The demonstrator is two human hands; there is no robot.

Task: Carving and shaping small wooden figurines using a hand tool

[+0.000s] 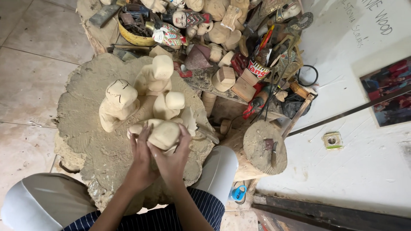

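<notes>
Both my hands are on one pale, rounded, unpainted carved wooden figure (164,133). It lies at the near middle of the big rough-cut stump slab (87,141), whose top is dusty, furrowed and irregular at the edge. My left hand (140,158) wraps the figure's left side, fingers up over it. My right hand (173,157) grips the right side, thumb on top. Both are closed around the figure.

Count on the slab: four pale raw-wood figures, smooth and blocky, with no paint.
- the one I'm holding
- a pale seated wooden figure with dark pencil lines on its head (116,105), left
- a tall pale wooden figure with a squared head (155,76), at the back
- a small pale wooden figure with a rounded block head (168,105), just behind the held one, touching or nearly so; I can't tell which

To the right stands one short round log block (262,147) with a rough sawn top and one dark-handled tool lying on it. Behind is a heap of wood offcuts, too many to count; one yellow round bowl (135,38); two painted striped wooden dolls (171,36).
</notes>
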